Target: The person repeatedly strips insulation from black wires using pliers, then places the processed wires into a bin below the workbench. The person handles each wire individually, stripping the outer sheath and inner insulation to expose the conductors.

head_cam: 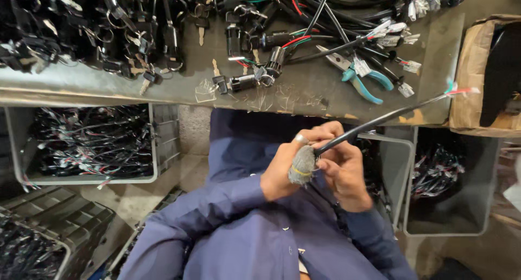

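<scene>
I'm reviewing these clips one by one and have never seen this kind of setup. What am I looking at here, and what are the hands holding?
There is no machine: a camera worn on a person's head looks down at their own two hands over a blue shirt. The left hand, its thumb wrapped in grey cloth, and the right hand together hold one end of a black cable with coloured wires at its far tip. On the grey workbench lie teal-handled pliers, key switches and more black cables. Grey bins of wiring stand below.

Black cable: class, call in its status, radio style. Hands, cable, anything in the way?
Left hand and right hand both grip black cable. Wrapped thumb on it. Pliers lie apart on bench.
</scene>
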